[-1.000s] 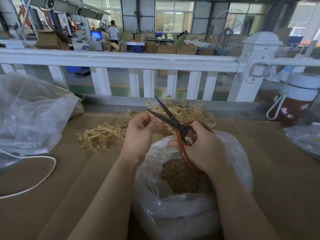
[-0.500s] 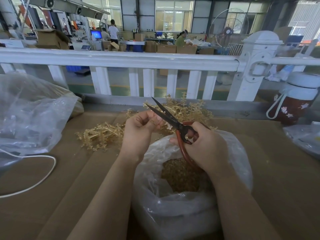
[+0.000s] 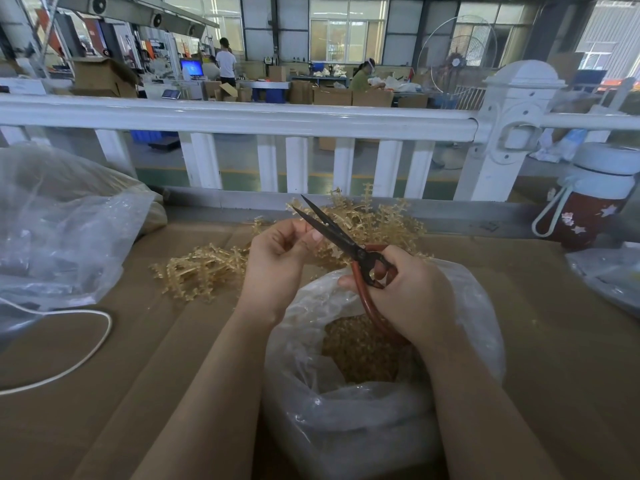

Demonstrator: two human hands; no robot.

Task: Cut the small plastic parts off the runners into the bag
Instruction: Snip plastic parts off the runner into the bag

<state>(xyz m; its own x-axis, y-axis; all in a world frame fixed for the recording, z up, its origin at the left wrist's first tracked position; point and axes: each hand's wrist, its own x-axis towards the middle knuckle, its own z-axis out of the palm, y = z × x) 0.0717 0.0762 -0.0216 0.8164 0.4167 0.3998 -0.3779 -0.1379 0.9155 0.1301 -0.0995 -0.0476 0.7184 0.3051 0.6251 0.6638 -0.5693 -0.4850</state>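
Your right hand point(image 3: 412, 292) grips the red handles of the scissors point(image 3: 346, 244), blades parted and pointing up and away above the bag point(image 3: 478, 306). Your left hand point(image 3: 277, 261) is curled, its fingertips pinching something small at the blades; what it is cannot be made out. The bag stands open below both hands, amber cut parts point(image 3: 363, 348) inside. The uncut runners point(image 3: 204, 271) lie heaped on the bench point(image 3: 571, 341) just beyond the bag.

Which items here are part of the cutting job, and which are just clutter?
In use:
- scissors, in the right hand
- runner piece pinched by the left hand
- pile of runners
- open bag of cut parts

Lying about:
- red bottle
- white cable
- plastic bags at left
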